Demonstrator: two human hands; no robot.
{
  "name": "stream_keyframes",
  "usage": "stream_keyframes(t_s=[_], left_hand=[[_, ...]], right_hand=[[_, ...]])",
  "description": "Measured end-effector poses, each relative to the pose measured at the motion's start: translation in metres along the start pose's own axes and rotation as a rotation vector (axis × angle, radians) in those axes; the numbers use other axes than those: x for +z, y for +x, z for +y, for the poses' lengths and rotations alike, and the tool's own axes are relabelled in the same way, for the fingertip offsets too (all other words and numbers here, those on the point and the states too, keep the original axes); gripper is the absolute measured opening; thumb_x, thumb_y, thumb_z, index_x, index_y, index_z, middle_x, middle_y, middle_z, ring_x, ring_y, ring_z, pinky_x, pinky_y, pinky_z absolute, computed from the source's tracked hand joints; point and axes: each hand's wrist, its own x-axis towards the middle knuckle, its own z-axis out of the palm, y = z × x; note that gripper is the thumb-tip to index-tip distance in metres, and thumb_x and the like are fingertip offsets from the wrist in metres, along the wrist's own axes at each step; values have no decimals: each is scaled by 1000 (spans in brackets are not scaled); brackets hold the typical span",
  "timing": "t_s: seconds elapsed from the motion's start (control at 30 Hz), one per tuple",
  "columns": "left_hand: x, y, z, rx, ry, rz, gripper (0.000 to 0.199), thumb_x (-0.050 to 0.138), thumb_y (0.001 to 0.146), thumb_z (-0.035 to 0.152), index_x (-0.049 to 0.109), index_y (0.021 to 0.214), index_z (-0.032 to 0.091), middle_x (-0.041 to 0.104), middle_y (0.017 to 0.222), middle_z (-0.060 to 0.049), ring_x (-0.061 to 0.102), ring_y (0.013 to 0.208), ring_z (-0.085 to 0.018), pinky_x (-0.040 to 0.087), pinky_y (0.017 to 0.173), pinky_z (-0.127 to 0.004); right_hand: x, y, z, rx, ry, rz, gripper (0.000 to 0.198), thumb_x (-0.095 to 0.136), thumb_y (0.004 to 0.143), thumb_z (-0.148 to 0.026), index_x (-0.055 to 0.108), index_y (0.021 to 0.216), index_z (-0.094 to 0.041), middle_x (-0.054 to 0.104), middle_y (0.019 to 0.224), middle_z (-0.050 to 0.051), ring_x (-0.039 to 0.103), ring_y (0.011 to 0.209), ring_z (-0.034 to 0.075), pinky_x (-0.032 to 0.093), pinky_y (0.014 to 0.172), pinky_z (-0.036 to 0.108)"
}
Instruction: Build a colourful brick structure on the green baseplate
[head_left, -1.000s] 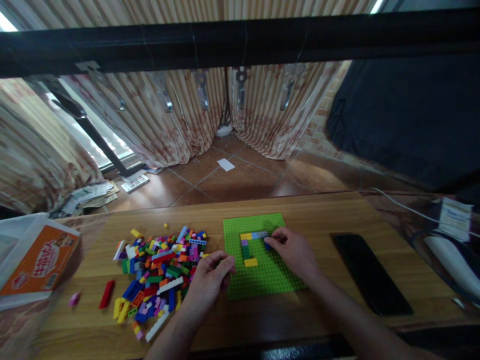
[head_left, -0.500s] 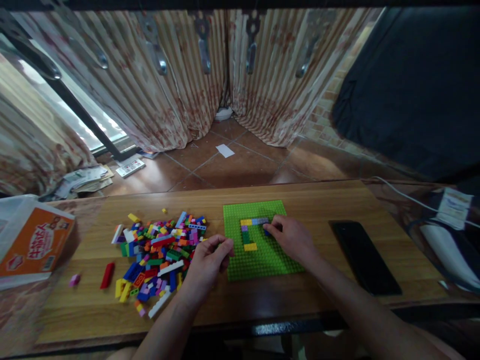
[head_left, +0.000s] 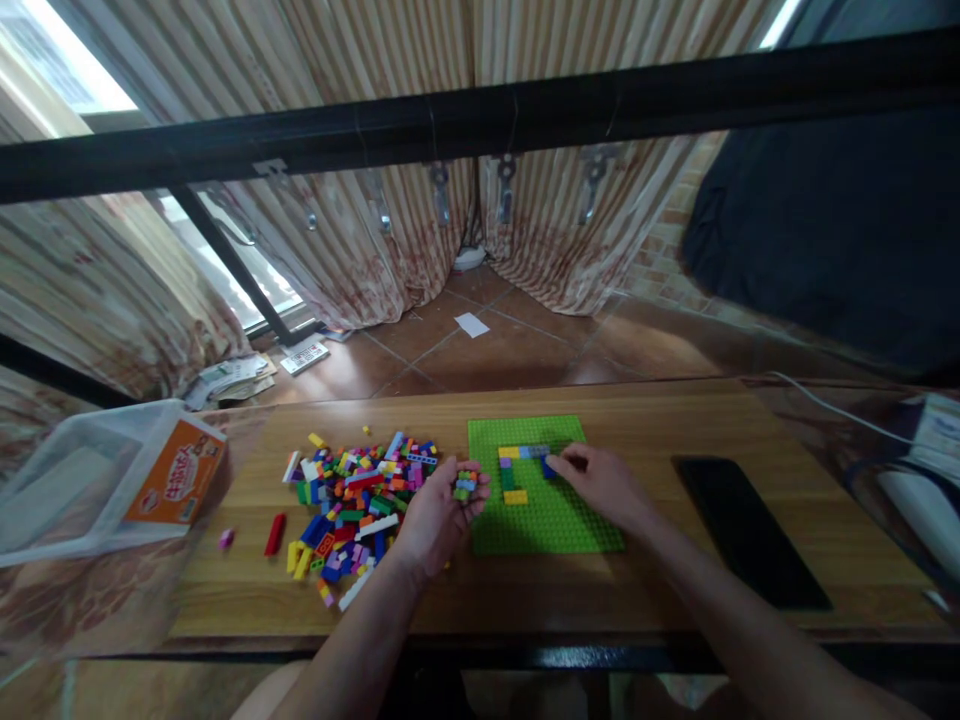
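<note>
My left hand [head_left: 441, 518] is turned palm up beside the baseplate, its fingers curled around several small toy bricks [head_left: 466, 484] in green, orange and blue. At the upper right of the green baseplate [head_left: 544, 530], my right hand [head_left: 606, 487] pinches a dark blue brick [head_left: 548, 466] at the plate's surface. That brick sits just below a grey brick [head_left: 538, 451]. From the grey one, a row of light blue and yellow bricks runs left, then purple and green ones lead down to a yellow brick [head_left: 515, 496].
Left of the plate lies a heap of mixed bricks [head_left: 367, 505], with a red brick [head_left: 275, 534] and a pink brick [head_left: 226, 538] apart from it. A clear plastic box [head_left: 82, 440] stands at the far left. A black phone [head_left: 750, 530] lies at the right.
My left hand has rolled from palm down to palm up, showing the bricks inside. My right hand stays at the same corner of the brick outline. The camera view has tilted and shifted.
</note>
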Motion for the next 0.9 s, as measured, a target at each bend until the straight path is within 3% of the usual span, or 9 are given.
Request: stream_keyframes(t_s=[0.13,0.33,0.57,0.8,0.9], left_hand=[[2,-2,1,-40,-68,-47,17,48,89,22,58,97,12,66,88,-9,65,75,-14,53,69,-24],[0,-7,0,-16,-84,-84,19,53,84,13,59,103,12,68,94,-11,68,79,-16,54,75,-27],[1,-8,-4,-19,-97,-94,18,58,86,18,59,102,11,69,101,-13,69,85,-17,55,74,-25],[4,-9,-6,-56,-96,-87,17,52,90,22,60,99,10,69,100,-13,69,82,-16,55,74,-24],[1,-6,-5,-64,-94,-67,16,52,90,22,60,98,11,70,97,-12,69,81,-15,55,74,-24]], right_hand=[[5,1,4,17,7,20,29,60,77,-48,62,69,-21,66,68,1,58,63,17,39,60,27],[5,3,4,8,-35,26,29,62,76,-48,62,66,-22,64,64,0,57,61,16,37,58,28],[5,2,3,-50,-65,6,30,58,78,-48,59,63,-22,62,61,0,54,58,15,36,56,27],[-1,7,3,24,-40,-33,31,61,75,-50,65,67,-21,66,66,1,58,62,17,37,58,27],[-5,10,5,4,-24,-68,41,49,82,-55,65,66,-20,65,63,2,57,59,16,36,56,27]])
